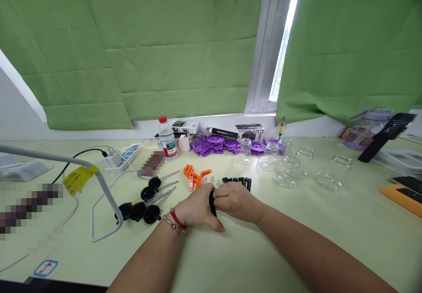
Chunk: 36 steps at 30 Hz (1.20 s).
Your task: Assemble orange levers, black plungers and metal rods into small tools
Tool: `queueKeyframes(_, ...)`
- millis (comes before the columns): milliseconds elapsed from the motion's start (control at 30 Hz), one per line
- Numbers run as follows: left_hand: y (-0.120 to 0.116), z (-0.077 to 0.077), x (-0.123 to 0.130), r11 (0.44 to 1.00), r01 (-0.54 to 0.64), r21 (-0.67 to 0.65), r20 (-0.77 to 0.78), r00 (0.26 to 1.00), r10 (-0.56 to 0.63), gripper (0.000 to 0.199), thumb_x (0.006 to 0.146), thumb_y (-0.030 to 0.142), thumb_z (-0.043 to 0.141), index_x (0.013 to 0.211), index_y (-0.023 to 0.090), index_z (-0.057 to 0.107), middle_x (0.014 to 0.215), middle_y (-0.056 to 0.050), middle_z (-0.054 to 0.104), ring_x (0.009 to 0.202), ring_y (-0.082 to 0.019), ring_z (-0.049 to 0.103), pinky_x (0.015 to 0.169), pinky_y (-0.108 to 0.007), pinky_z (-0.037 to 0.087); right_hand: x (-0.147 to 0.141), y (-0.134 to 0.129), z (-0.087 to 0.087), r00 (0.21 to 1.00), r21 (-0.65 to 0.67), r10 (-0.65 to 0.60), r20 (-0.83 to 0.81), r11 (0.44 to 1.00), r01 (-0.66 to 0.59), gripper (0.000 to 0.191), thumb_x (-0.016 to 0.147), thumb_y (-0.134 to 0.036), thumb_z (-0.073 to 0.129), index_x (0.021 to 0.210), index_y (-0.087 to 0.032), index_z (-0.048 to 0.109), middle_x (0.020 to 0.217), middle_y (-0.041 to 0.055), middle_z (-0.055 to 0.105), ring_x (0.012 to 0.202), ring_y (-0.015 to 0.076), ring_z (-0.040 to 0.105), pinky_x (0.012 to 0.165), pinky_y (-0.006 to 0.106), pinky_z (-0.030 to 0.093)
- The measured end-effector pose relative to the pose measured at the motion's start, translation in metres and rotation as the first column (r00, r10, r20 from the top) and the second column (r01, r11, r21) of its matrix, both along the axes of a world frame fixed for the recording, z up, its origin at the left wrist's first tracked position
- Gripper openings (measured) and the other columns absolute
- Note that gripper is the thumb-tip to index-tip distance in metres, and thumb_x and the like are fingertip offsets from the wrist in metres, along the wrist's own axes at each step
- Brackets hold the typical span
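My left hand is closed round a black part, its thumb pointing toward the front of the table. From the other side, the bent fingers of my right hand grip the same part; most of it is hidden, so its kind cannot be told. Just behind my hands lie several short black pieces, small metal pins and orange bent pieces. To the left of my left wrist are several round black parts with metal rods.
Purple plastic pieces are heaped at the back beside a water bottle. Clear containers stand to the right. A white metal bar frame and a power strip are on the left. A black brush-like tool is far right.
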<state>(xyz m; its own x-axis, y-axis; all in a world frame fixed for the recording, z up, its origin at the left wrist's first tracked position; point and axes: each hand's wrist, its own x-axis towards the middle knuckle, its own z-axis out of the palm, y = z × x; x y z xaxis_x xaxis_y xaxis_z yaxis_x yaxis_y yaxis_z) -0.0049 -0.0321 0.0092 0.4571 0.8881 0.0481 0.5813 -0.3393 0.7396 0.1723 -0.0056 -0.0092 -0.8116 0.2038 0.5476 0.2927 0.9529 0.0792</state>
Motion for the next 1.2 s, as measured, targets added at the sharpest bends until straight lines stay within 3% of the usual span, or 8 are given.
queueKeyframes(433,-0.004,0.016,0.002,0.993,-0.039,-0.114,-0.041,0.999,0.034,0.066,0.037,0.037,0.083,0.087,0.019,0.045,0.08,0.003,0.045,0.068,-0.015,0.044,0.057,-0.027,0.038,0.0,0.001,-0.001,0.991,0.052,-0.046,-0.126,0.997,0.053,0.03,0.09,-0.028,0.051,0.064,-0.017,0.062,0.067,0.0002,0.061,0.059,0.01,0.051,0.056,0.026,0.031)
queueKeyframes(633,-0.004,0.017,-0.002,0.991,-0.101,-0.085,0.015,0.995,0.103,0.069,0.039,0.034,0.083,0.096,0.018,0.048,0.09,-0.002,0.051,0.081,-0.02,0.05,0.067,-0.031,0.042,0.005,0.002,-0.002,0.988,0.019,-0.085,-0.132,0.996,0.088,0.018,0.085,-0.031,0.057,0.095,-0.019,0.065,0.084,0.0028,0.066,0.066,0.0114,0.055,0.056,0.026,0.031)
queueKeyframes(733,-0.002,0.015,-0.003,0.988,-0.145,-0.062,0.032,0.989,0.147,0.07,0.04,0.036,0.083,0.098,0.018,0.047,0.091,-0.003,0.05,0.082,-0.021,0.05,0.067,-0.03,0.042,0.005,0.003,-0.002,0.989,-0.009,-0.112,-0.095,0.994,0.112,0.016,0.085,-0.03,0.057,0.077,-0.019,0.065,0.078,0.0007,0.065,0.059,0.0096,0.052,0.055,0.026,0.029)
queueKeyframes(867,0.0,0.013,-0.004,0.982,-0.185,-0.04,0.005,0.983,0.185,0.065,0.04,0.037,0.082,0.091,0.017,0.047,0.087,-0.002,0.049,0.076,-0.018,0.048,0.062,-0.028,0.039,0.005,0.003,-0.004,0.986,-0.029,-0.14,-0.091,0.99,0.138,0.013,0.083,-0.029,0.057,0.087,-0.019,0.064,0.083,0.0019,0.066,0.061,0.0107,0.052,0.054,0.027,0.028)
queueKeyframes(1200,-0.001,0.014,-0.003,0.987,-0.157,-0.045,0.085,0.983,0.16,0.07,0.042,0.035,0.081,0.102,0.017,0.05,0.09,-0.002,0.052,0.082,-0.02,0.052,0.071,-0.032,0.042,0.006,0.002,0.0,0.984,-0.075,-0.168,-0.065,0.984,0.163,0.015,0.085,-0.032,0.055,0.082,-0.019,0.063,0.082,0.0015,0.065,0.06,0.0105,0.052,0.054,0.027,0.027)
